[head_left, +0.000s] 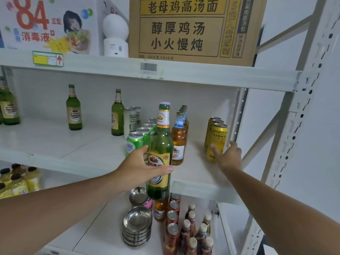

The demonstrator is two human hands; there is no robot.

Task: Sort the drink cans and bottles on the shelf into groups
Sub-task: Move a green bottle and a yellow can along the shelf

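My left hand [141,167] grips a tall green beer bottle [161,144] with a gold label, held upright in front of the middle shelf [73,144]. My right hand [229,155] reaches to the front yellow can [218,138], its fingers curled round the can's side. Two more yellow cans stand in a row behind it. A row of green cans [136,142] and a row of amber bottles [179,138] stand behind the held bottle. Two white cans [129,124] and green bottles [74,109] [117,115] [8,107] stand further left.
The shelf above carries a cardboard carton [184,28], a white box [49,24] and a white round device [115,34]. Below are stacked steel bowls [137,227], red cans [173,218], small brown bottles [198,234] and yellow bottles [16,181]. The shelf's upright post [287,144] stands at right.
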